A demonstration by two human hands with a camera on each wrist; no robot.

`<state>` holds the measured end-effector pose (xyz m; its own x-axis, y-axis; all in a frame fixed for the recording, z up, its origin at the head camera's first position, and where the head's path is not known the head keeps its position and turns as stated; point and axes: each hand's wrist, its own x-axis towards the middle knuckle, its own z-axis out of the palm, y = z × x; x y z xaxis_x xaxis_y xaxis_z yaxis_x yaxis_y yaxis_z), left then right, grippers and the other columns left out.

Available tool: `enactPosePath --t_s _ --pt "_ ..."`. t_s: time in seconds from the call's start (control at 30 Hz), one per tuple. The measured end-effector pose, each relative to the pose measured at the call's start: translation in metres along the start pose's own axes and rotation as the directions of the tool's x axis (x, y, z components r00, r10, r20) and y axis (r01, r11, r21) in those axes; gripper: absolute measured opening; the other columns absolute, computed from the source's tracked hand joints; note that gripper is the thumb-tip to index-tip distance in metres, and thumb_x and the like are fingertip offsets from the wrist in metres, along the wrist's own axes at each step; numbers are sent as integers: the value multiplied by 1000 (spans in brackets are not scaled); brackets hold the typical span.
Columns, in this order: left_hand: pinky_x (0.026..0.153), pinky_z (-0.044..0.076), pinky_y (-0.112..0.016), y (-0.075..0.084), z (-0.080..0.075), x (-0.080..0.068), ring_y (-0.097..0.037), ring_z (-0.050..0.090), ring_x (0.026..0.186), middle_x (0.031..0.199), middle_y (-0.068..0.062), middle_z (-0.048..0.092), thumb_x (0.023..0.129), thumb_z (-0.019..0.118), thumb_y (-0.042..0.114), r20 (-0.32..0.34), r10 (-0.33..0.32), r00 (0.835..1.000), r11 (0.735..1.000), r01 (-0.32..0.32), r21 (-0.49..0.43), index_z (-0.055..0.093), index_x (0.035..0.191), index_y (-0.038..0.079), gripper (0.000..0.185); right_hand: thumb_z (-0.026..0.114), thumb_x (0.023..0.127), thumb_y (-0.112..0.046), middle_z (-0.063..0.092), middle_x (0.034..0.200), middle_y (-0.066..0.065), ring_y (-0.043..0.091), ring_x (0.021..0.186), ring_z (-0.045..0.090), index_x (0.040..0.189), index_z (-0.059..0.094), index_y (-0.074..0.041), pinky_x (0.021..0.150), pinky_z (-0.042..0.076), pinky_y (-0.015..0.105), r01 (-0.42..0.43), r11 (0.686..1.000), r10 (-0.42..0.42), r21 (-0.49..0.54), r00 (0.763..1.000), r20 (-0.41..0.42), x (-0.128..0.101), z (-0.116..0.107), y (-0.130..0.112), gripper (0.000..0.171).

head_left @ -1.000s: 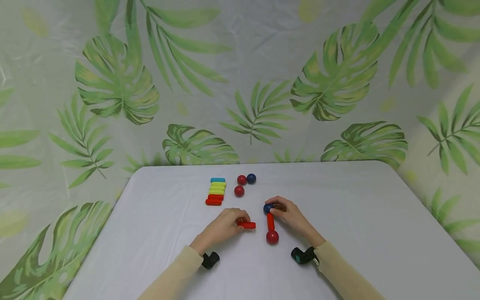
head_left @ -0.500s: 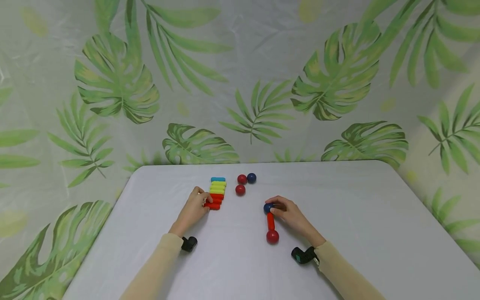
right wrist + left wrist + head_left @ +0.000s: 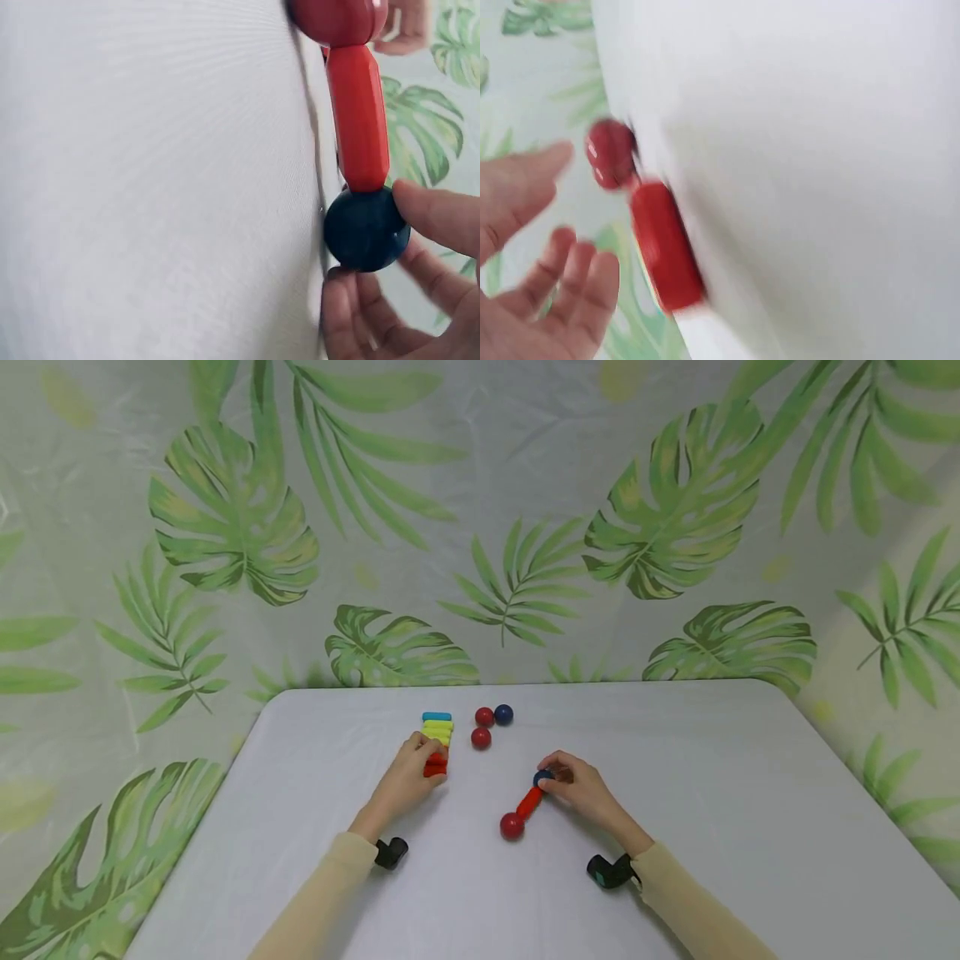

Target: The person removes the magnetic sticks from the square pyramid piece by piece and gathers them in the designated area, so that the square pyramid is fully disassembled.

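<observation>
My right hand [image 3: 555, 779] pinches a dark blue ball [image 3: 542, 776] between thumb and fingers. That ball is joined to a red stick [image 3: 528, 802] with a red ball [image 3: 512, 825] on its near end; the piece lies slanted on the white table [image 3: 712, 777]. The right wrist view shows the blue ball [image 3: 366, 229] between my fingertips [image 3: 435, 214], with the red stick [image 3: 358, 116] beyond it. My left hand [image 3: 423, 760] rests at the near end of a row of coloured sticks [image 3: 437, 728], beside a red stick [image 3: 435, 768]. In the blurred left wrist view the fingers [image 3: 577, 277] are spread beside the red stick [image 3: 664, 247].
Two red balls [image 3: 484, 717] [image 3: 481, 737] and a dark blue ball [image 3: 504, 714] lie loose right of the stick row. A leaf-printed cloth [image 3: 480, 527] hangs behind and beside the table. Black wrist cameras [image 3: 392, 852] sit on both sleeves.
My left hand carried a red stick from the table's middle to the row's near end and stays there. My right hand swung the joined piece, so its red ball moved left.
</observation>
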<state>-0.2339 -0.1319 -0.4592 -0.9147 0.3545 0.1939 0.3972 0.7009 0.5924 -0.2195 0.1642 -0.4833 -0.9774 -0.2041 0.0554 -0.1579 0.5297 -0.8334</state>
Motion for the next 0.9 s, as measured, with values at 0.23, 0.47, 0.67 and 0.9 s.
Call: enactPosePath --t_s 0.23,0.47,0.67,0.9 --pt "82 49 -28 37 31 -4 -18 52 100 108 0 53 86 73 25 316 145 937 987 -115 -113 56 113 14 33 70 88 -17 59 104 8 23 90 53 107 60 -4 80 45 36 68 997 -65 -21 990 126 -5 -6 2 25" --pt "73 45 -18 49 43 1 -10 48 87 93 8 52 85 70 11 374 194 907 976 -217 22 61 101 18 19 67 87 -6 60 108 8 24 92 54 112 61 -6 82 44 37 90 994 -104 68 964 243 -9 -16 8 26" --pt "82 49 -24 41 40 16 -13 54 92 100 5 59 86 67 3 265 163 950 978 -121 -167 64 105 12 21 67 87 -7 59 110 9 24 93 53 113 62 -4 83 44 37 66 994 -86 88 967 241 -9 -17 8 27" --pt "91 47 -36 38 40 49 -24 54 102 109 -5 61 86 71 10 1 94 996 956 -90 -280 63 114 7 29 67 88 -10 59 113 9 23 95 53 115 62 -5 84 44 33 45 994 -69 101 966 247 -8 -17 10 28"
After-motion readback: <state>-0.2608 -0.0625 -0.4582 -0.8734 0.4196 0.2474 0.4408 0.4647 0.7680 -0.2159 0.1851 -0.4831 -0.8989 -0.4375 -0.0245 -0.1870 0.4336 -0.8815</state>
